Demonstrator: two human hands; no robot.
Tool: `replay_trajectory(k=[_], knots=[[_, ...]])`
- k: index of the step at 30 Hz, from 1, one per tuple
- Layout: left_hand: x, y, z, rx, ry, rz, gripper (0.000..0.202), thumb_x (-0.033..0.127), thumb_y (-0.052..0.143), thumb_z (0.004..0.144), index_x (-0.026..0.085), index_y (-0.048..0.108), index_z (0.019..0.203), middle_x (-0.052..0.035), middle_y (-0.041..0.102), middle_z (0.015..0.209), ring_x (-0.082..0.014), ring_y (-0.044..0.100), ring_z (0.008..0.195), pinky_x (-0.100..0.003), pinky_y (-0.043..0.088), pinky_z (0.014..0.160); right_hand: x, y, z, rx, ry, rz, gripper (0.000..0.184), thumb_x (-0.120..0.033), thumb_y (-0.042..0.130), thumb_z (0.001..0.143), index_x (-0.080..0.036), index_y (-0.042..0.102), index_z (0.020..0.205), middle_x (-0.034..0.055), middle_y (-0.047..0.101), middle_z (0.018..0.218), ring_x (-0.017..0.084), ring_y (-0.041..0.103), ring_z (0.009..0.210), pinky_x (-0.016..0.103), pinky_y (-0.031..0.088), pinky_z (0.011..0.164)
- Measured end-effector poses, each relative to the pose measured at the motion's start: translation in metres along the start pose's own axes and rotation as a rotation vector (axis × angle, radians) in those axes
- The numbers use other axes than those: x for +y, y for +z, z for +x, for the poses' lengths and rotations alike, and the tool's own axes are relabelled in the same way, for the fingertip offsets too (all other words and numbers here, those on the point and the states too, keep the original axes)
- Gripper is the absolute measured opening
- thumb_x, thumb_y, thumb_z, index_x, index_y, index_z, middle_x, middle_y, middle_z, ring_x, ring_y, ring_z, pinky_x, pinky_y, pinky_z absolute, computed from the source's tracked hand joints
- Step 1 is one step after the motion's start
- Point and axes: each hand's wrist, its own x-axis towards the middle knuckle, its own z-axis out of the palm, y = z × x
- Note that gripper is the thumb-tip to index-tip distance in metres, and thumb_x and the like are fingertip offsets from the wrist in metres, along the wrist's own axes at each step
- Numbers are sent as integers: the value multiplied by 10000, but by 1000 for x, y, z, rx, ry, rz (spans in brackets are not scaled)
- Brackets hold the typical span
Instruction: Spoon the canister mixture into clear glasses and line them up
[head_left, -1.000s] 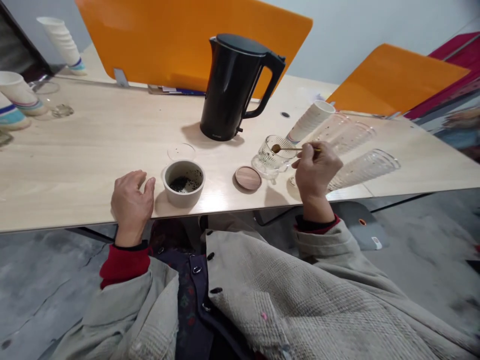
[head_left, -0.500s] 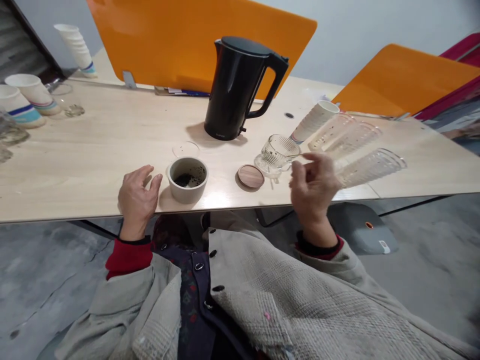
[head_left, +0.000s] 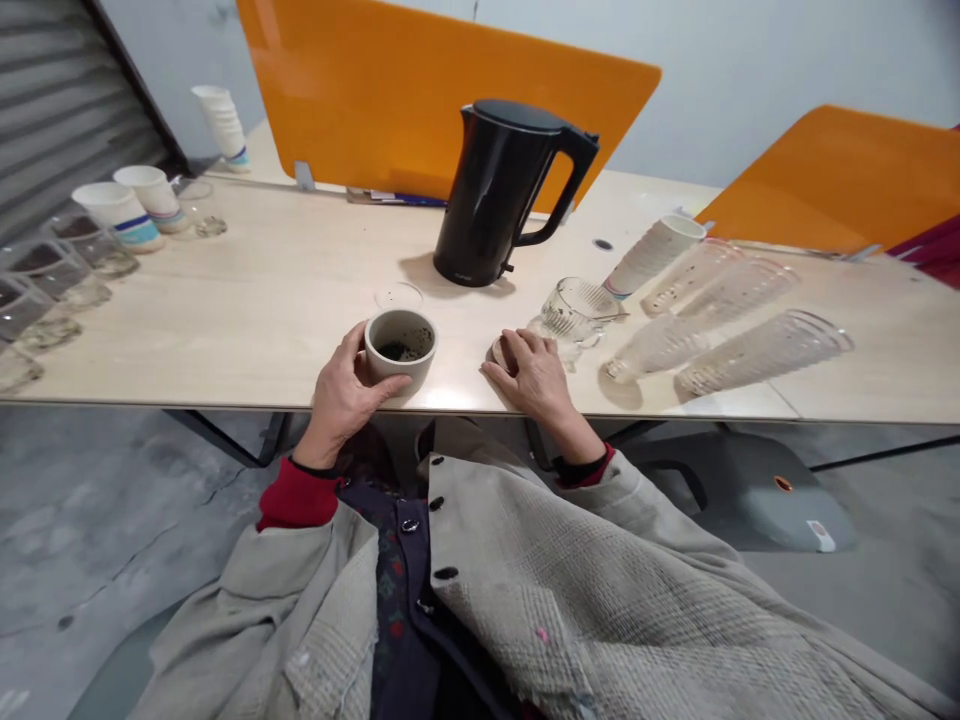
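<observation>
My left hand (head_left: 343,400) now closed around the stoneware cup (head_left: 400,372), my right hand (head_left: 531,375) down on the wooden lid (head_left: 498,352).
Cup held snugly at the table's (head_left: 247,300) near edge, lower centre; lid under my right hand, grip there unclear.

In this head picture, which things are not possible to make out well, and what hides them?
Head view only:
Round wooden disc: mostly covered by the right hand.
Ceramic cup: left side partly covered by the left hand.
Dark contents in the cup: too small to identify.
Papers beside the black kettle: too small to read.
</observation>
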Motion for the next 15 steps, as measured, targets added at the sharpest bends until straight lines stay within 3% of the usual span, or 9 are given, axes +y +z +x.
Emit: replay_trajectory(k=[4,9,15], knots=[[3,1,-2,11,7,-9,933,538,942,730,248,550,1525,-136,704,1483,-314,729,1275,-459,591,1109,-8,2,-1,25,-6,99,619,-540,639,972,-146,668,1449,239,687,1404,406,587,1310,615,421,1194],[1,3,-4,24,31,28,948,531,966,702,235,561,1506,-154,676,1498,-326,724,1273,-460,596,1091,-28,-9,8,105,9,283,579,-611,601,991,-239,679,1428,177,724,1358,371,629,1270,595,487,1152],[2,4,-4,20,72,85,942,505,978,690,211,573,1488,-161,681,1470,-335,698,1313,-452,586,1102,-74,-38,25,192,-179,389,634,-684,576,1013,-273,639,1491,157,701,1372,366,625,1294,579,514,1139]])
